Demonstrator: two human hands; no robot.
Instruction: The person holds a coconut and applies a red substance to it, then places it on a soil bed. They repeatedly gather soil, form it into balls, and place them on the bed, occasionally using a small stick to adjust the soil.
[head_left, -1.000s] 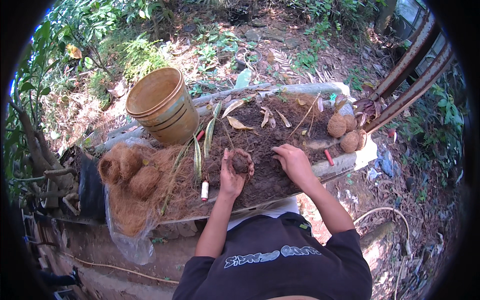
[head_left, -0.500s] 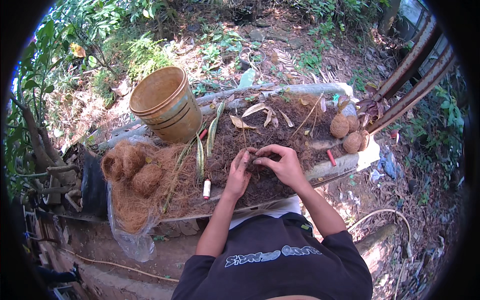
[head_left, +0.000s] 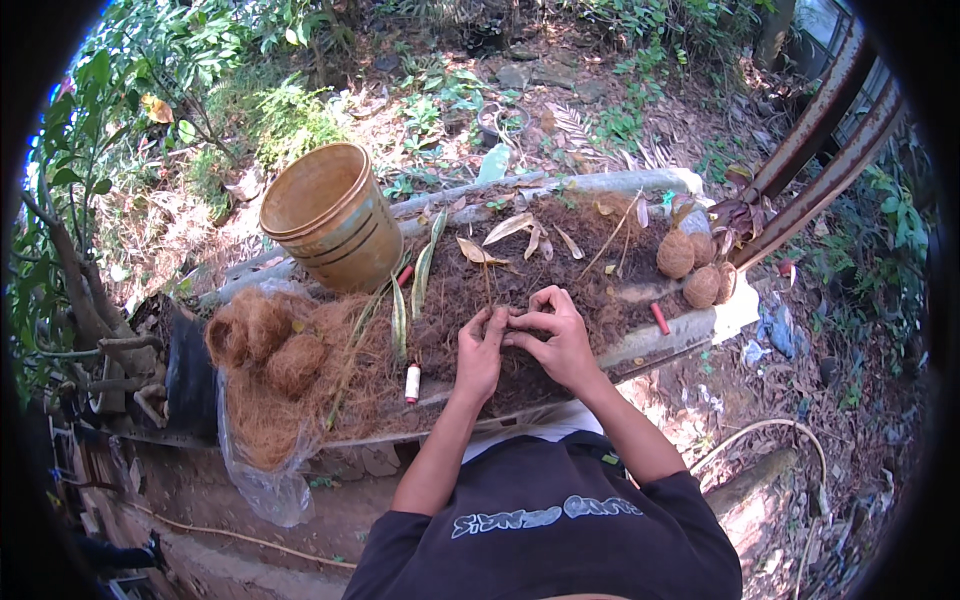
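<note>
My left hand (head_left: 481, 350) and my right hand (head_left: 555, 340) meet over the dark soil (head_left: 535, 268), fingertips pinched together. Whatever they hold is mostly hidden by the fingers; something dark and earthy shows between them. A thin brown stem (head_left: 488, 288) with a dry leaf (head_left: 478, 252) at its upper end rises just beyond the left fingertips. Close to the left hand lie a white thread spool (head_left: 412, 383) and long green, yellow-edged leaves (head_left: 399, 322). A red spool-like tube (head_left: 660, 318) lies to the right of the right hand.
A worn tan bucket (head_left: 385, 240) stands at the far left of the bench. Brown coconut fibre (head_left: 270, 405) with rounded fibre balls (head_left: 296, 363) is heaped left, on clear plastic (head_left: 268, 495). Several small fibre balls (head_left: 676, 255) sit right, near rusty metal posts (head_left: 825, 185).
Both hands have drawn closer together at nearly the same spot. My right fingers are bent more, and the dark clump seen between the hands before is now mostly covered.
</note>
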